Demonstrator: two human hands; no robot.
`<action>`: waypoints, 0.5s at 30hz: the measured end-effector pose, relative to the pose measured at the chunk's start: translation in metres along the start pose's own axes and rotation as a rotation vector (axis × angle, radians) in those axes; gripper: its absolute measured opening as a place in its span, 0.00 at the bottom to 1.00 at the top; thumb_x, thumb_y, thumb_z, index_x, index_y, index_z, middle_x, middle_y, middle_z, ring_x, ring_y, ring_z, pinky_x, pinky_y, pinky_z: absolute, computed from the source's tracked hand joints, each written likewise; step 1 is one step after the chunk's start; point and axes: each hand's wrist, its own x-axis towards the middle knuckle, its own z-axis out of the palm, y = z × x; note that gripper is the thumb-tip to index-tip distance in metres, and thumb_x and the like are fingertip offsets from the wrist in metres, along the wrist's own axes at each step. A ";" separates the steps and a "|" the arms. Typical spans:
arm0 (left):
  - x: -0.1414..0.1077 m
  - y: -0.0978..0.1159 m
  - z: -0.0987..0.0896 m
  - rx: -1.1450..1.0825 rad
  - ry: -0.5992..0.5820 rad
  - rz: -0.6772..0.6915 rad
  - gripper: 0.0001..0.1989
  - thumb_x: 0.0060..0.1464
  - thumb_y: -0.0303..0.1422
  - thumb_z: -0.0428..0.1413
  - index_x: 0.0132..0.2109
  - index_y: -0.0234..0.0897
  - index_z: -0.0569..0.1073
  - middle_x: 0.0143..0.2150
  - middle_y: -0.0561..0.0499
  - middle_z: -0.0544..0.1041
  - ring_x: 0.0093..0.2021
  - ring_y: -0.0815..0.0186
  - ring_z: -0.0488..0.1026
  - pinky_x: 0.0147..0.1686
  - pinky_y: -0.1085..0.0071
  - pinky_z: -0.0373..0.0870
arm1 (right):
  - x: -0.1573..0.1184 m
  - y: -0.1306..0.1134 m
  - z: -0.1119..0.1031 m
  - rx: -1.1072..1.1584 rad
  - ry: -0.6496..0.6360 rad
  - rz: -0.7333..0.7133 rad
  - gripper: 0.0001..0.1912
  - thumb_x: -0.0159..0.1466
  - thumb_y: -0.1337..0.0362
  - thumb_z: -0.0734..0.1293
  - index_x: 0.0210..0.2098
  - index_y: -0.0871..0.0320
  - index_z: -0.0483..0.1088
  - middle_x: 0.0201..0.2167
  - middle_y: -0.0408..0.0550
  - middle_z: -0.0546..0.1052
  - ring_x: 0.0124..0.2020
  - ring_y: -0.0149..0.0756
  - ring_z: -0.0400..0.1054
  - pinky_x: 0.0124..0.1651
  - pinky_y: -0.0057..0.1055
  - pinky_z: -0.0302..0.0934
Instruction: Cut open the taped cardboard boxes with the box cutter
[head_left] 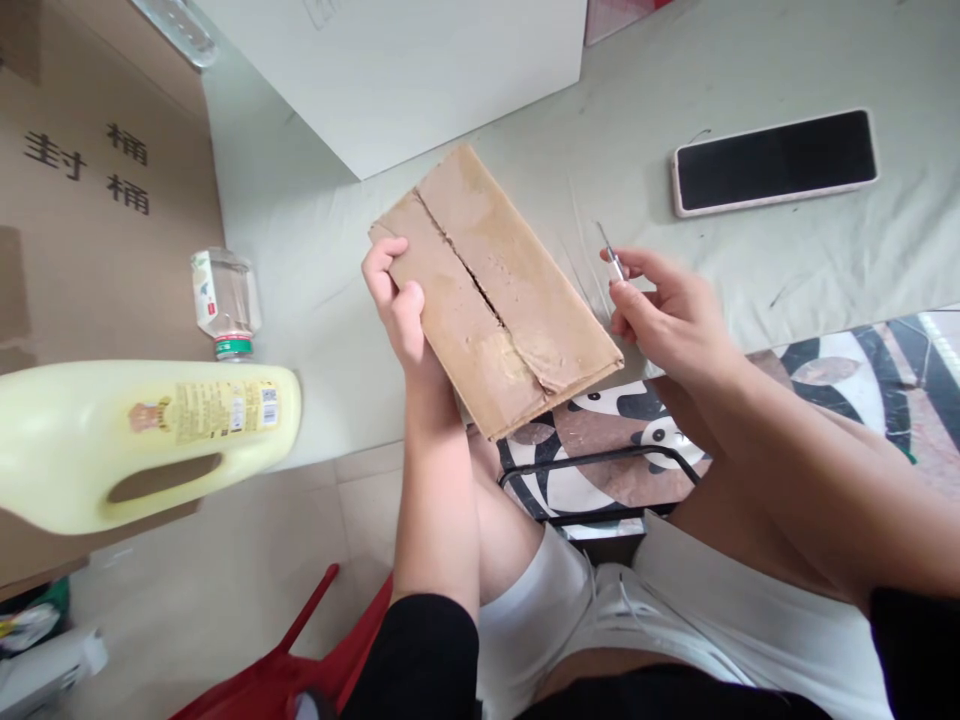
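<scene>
My left hand (pixel 401 305) is closed on the left edge of a small brown cardboard box (pixel 517 270), fingers curled onto its upper face. The box is tilted above the covered table. Down the middle of that face runs a seam, torn into a ragged dark gap at its centre, with a rough, peeled patch towards the lower end. To the right of the box, my right hand (pixel 664 310) pinches a slim pointed tool (pixel 615 262) with a thin dark tip and a pale handle. That tip points up and away from me, apart from the box. Its exact kind is unclear.
A black-screened phone (pixel 776 162) lies at the right on the pale tablecloth (pixel 315 250). Behind the box stands a large white box (pixel 420 80). At left are a clear bottle (pixel 225 295), a yellow jug (pixel 247 410) and a large carton (pixel 97 250). A red chair (pixel 300 675) is below.
</scene>
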 end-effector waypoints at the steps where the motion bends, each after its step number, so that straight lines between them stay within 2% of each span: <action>1: -0.003 0.000 0.003 -0.056 0.012 0.032 0.09 0.61 0.32 0.39 0.48 0.40 0.58 0.56 0.45 0.66 0.57 0.61 0.67 0.57 0.64 0.66 | 0.001 0.002 0.000 -0.017 -0.011 -0.030 0.25 0.63 0.56 0.66 0.58 0.53 0.70 0.47 0.50 0.72 0.24 0.23 0.64 0.25 0.27 0.62; 3: -0.005 -0.002 0.004 -0.136 0.008 0.086 0.08 0.62 0.31 0.41 0.47 0.40 0.61 0.52 0.46 0.67 0.53 0.62 0.68 0.54 0.64 0.66 | 0.002 0.006 0.001 -0.085 -0.032 -0.084 0.29 0.61 0.59 0.68 0.62 0.51 0.68 0.49 0.50 0.71 0.26 0.24 0.63 0.27 0.27 0.62; 5: -0.004 -0.006 0.001 -0.137 -0.030 0.119 0.09 0.62 0.30 0.40 0.46 0.39 0.62 0.50 0.47 0.67 0.51 0.63 0.68 0.53 0.65 0.65 | 0.003 0.006 0.001 -0.171 -0.033 -0.097 0.32 0.60 0.62 0.68 0.64 0.49 0.68 0.47 0.49 0.70 0.27 0.24 0.61 0.28 0.28 0.62; 9: 0.000 -0.015 -0.007 -0.150 -0.062 0.146 0.10 0.63 0.31 0.40 0.48 0.40 0.63 0.51 0.47 0.67 0.52 0.62 0.67 0.54 0.63 0.65 | 0.004 0.006 0.002 -0.228 -0.013 -0.096 0.29 0.62 0.66 0.65 0.63 0.49 0.69 0.41 0.48 0.70 0.26 0.24 0.60 0.30 0.29 0.62; 15: 0.000 -0.016 -0.005 -0.195 -0.057 0.140 0.09 0.62 0.32 0.42 0.47 0.41 0.63 0.51 0.47 0.67 0.51 0.61 0.68 0.52 0.61 0.66 | 0.006 0.016 0.006 -0.164 0.020 -0.203 0.25 0.64 0.67 0.62 0.60 0.48 0.71 0.37 0.48 0.69 0.29 0.28 0.63 0.33 0.30 0.65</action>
